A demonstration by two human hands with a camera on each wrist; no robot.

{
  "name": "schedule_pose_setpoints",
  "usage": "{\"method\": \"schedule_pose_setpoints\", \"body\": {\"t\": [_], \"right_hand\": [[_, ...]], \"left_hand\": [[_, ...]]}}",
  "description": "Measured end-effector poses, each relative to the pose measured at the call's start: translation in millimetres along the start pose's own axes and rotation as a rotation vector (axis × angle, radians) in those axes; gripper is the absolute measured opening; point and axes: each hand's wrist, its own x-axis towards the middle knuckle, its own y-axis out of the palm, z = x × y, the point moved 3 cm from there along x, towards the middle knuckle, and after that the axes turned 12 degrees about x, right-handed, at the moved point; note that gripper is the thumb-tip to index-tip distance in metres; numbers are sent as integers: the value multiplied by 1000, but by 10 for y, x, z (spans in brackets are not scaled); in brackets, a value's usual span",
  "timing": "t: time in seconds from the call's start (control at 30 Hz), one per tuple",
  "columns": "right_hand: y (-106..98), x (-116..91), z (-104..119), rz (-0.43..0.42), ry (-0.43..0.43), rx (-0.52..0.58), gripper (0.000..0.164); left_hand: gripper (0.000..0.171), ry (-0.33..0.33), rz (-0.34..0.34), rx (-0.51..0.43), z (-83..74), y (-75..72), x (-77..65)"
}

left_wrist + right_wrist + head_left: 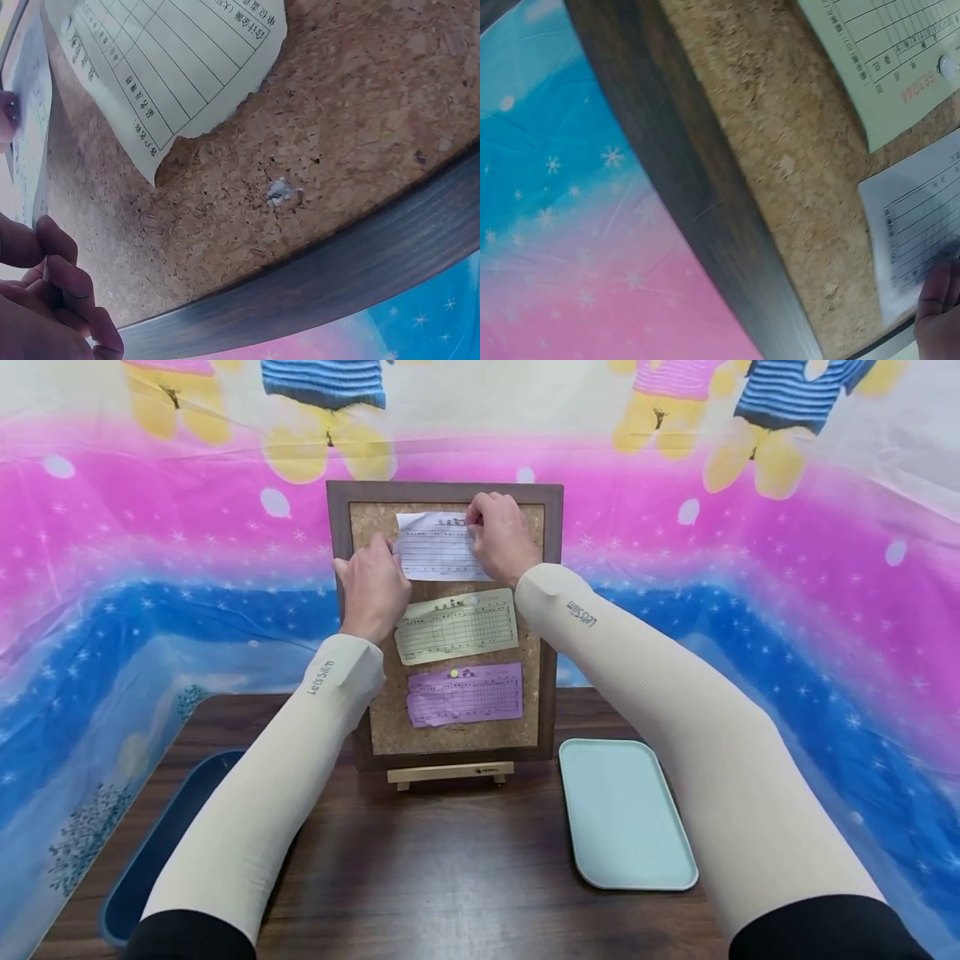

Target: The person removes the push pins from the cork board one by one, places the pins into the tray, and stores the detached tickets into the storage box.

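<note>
Nearest the viewer, two forearms in cream sleeves (675, 693) reach forward to a white slip (438, 550), a ruled paper form near the top edge of a framed corkboard (382, 727). The left hand (375, 587) has its fingers curled, seemingly pinching the slip's left edge. The right hand (504, 537) has thumb and fingertips closed together on the slip's upper right; whether a pin sits between them is hidden. In the left wrist view, the slip's left side seems to stand off the cork.

Good handling probably means keeping the paper level and lightly taut with the left fingers, while the right work square to the cork, so that nothing creases or tears.

Below, mid-board, hangs a pale green slip (457, 628) with a ragged left edge and a white pin (475, 599); towards the bottom edge, a purple slip (465, 697) with a yellow pin (454, 673). The board rests on a wooden stand (450, 772) towards the table's far edge. A dark blue tray (168, 818) lies along the table's left edge; a mint tray (628, 810) lies beyond the board's lower right corner.
</note>
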Motion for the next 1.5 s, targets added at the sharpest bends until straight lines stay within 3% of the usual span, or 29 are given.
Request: {"method": "schedule_pose_setpoints", "body": {"t": [0.23,0.83,1.0,1.5], "right_hand": [[-83,-57,13,-12,-50,7,10],[-264,-129,-101,-17,-26,48,13],[-309,-158,-182,-24,-65,19,8],[-450,-329,-423,-6,-40,26,9]], "left_hand": [[19,-24,-5,-15,56,-56,-3],[24,-71,-24,-90,268,-250,-65],[26,-59,-17,-116,315,-324,-93],[30,-72,52,-137,566,-494,-185]]}}
